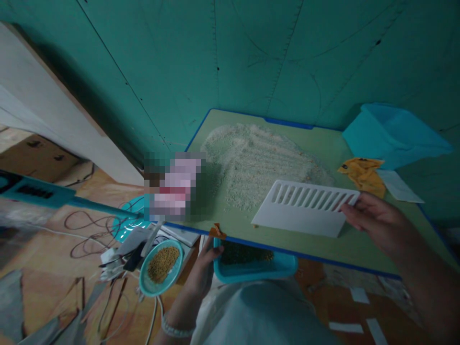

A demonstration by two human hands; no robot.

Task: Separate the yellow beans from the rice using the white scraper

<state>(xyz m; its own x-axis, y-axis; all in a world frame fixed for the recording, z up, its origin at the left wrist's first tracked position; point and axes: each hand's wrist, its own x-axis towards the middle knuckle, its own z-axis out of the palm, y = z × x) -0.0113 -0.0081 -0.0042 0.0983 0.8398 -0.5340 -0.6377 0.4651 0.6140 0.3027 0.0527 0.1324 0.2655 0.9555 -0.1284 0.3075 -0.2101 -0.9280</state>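
My right hand (pixel 377 220) grips the right end of a white slotted plastic scraper (pixel 305 208) that rests on a green board (pixel 345 244) with a blue edge. A spread of pale grain (pixel 258 163) lies on the board just beyond the scraper. My left hand (pixel 203 270) holds the left rim of a teal tray (pixel 251 273) with dark grain in it, kept just under the board's near edge. A bracelet is on my left wrist.
A teal bowl (pixel 160 268) of brown grain sits low at the left, beside cables and a power strip on the floor. A teal cloth (pixel 391 134) and a yellow cloth (pixel 362 175) lie at the board's far right. A green wall stands behind.
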